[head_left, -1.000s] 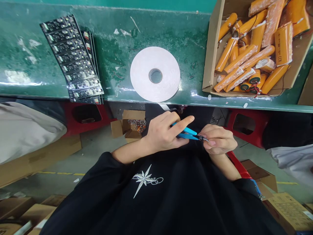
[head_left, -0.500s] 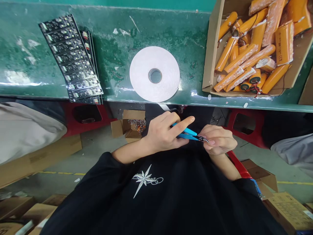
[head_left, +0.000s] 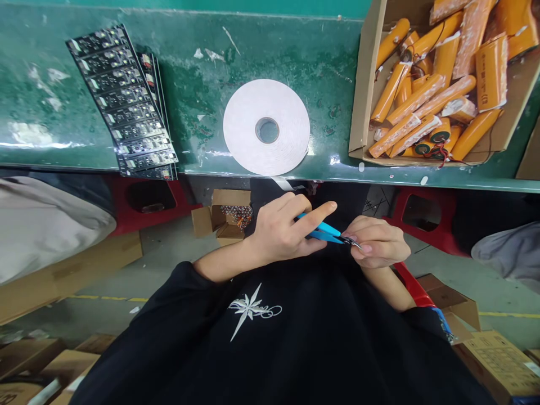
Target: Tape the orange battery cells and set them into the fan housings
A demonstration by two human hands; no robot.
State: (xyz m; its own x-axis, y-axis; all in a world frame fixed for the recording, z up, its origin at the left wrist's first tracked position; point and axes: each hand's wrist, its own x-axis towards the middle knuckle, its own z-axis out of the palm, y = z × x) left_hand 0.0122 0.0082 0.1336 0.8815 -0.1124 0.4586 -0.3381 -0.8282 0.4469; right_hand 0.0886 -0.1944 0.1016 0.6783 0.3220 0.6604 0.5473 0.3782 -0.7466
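Note:
My left hand is wrapped around the blue-handled pliers, its index finger stretched out along the far handle. The pliers' dark jaws point right and meet the fingertips of my right hand. That hand is closed in a pinch at the jaws. A thin pale sliver shows by the jaw tips, but the fingers mostly hide what is pinched. Both hands are held over my lap, short of the bench's near edge.
A large white tape roll lies on the green bench, its loose tail over the edge. Black circuit board panels are stacked at left. A cardboard box of orange battery packs stands at right. Red stools flank me.
Almost nothing differs. The pliers' jaw end and my right hand have shifted very slightly down and to the right; both hands keep their grip.

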